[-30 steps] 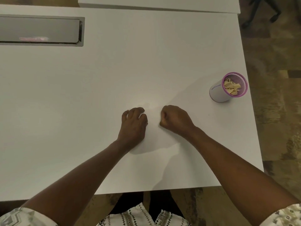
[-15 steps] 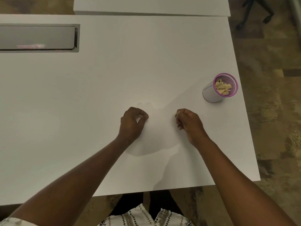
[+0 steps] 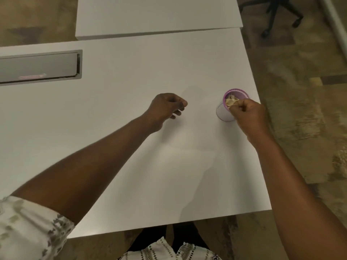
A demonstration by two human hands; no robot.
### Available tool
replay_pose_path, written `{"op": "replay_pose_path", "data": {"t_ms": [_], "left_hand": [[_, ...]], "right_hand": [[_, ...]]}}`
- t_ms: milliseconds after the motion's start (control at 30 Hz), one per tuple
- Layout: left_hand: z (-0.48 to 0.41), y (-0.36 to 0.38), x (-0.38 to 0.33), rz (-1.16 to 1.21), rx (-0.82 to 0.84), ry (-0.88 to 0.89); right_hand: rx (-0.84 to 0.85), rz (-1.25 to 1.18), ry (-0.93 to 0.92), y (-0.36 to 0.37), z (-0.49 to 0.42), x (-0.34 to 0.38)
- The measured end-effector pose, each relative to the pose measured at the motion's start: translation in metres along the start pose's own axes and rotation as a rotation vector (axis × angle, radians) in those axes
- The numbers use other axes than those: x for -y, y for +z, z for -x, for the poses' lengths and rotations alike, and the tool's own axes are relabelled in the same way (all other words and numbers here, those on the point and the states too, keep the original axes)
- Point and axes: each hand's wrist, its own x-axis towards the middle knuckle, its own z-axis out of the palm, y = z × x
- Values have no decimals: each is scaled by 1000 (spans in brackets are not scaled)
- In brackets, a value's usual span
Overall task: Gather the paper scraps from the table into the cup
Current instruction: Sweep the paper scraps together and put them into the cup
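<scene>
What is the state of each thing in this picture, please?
Cup: upright, near the table's right edge, holds paper scraps.
Right hand: closed, at the cup's rim.
Left hand: loosely closed, over the table.
Hatch: shut, set in the table.

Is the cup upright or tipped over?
Upright: the cup stands on the table, its purple rim facing up, with paper scraps inside.

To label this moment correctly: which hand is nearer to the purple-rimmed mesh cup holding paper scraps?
Right. The right hand, fingers curled, is at the purple-rimmed mesh cup, overlapping its rim. The left hand is apart from it, above the white table.
</scene>
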Motion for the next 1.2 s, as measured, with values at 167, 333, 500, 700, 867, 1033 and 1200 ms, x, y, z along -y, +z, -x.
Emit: {"op": "replay_pose_path", "data": {"t_ms": [167, 333, 500, 700, 867, 1033, 1200], "left_hand": [[-25, 69, -53, -156, 22, 88], [-45, 120, -74, -384, 15, 188], [-55, 137, -66, -643, -4, 266], [-57, 136, -57, -665, -69, 298], [-49, 119, -49, -614, -82, 358], [-23, 57, 1, -521, -228, 402], [18, -27, 98, -717, -414, 275]], "right_hand": [[-26, 149, -24, -18, -29, 4], [-6, 373, -83, -28, -45, 10], [35, 556, -146, -34, -52, 8], [24, 527, -145, -35, -55, 5], [-5, 503, -167, -32, -49, 8], [-73, 337, -226, -22, -25, 11], [71, 178, -306, 32, 33, 7]]}}
